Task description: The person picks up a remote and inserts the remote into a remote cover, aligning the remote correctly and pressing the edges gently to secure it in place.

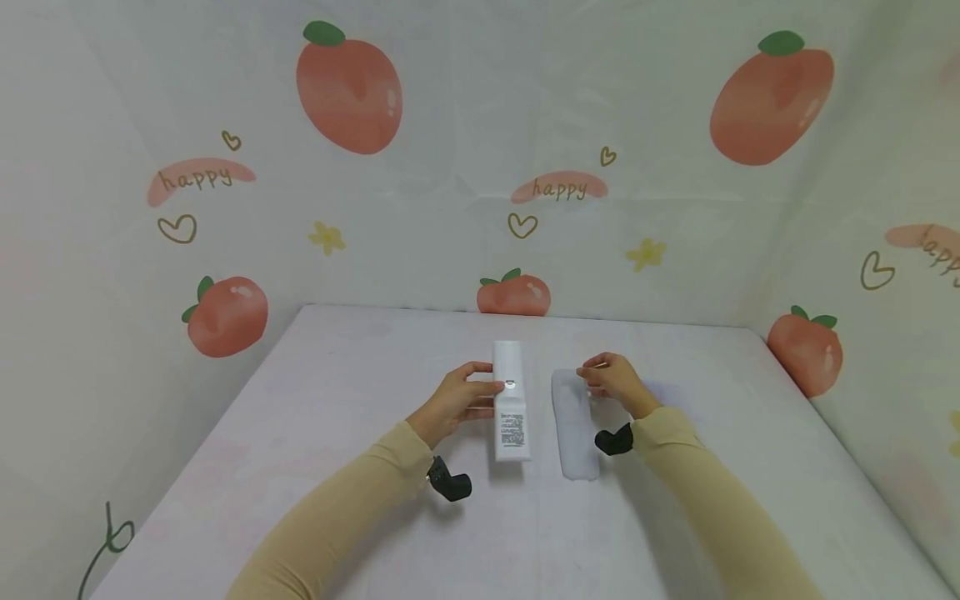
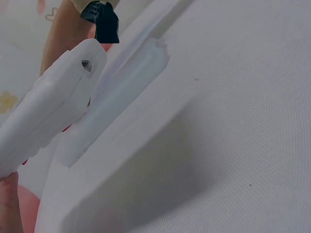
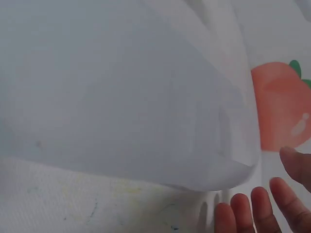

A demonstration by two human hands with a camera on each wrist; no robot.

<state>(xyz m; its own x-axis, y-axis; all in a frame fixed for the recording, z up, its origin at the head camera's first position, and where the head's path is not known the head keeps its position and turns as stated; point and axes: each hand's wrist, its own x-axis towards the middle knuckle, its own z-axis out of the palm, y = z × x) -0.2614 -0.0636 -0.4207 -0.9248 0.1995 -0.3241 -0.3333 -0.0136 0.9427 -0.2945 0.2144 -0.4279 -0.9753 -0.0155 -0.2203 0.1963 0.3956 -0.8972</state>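
My left hand (image 1: 453,402) grips a long white device (image 1: 512,437) by its side, the thumb across its face. Small dark print fills a label on the lower half, with a small dark mark above it. In the left wrist view the white device (image 2: 53,102) shows a small round hole in its end and hangs above the tabletop. Just to its right lies a flat, translucent whitish sleeve (image 1: 576,433). My right hand (image 1: 617,382) is at the sleeve's upper right corner; in the right wrist view its fingers (image 3: 262,208) are spread beside the sleeve (image 3: 121,97), with nothing between them.
A pale cloth covers the table (image 1: 360,358). Behind it hangs a white curtain (image 1: 450,108) printed with red fruit and lettering. Black wrist mounts (image 1: 450,483) stick out below both hands.
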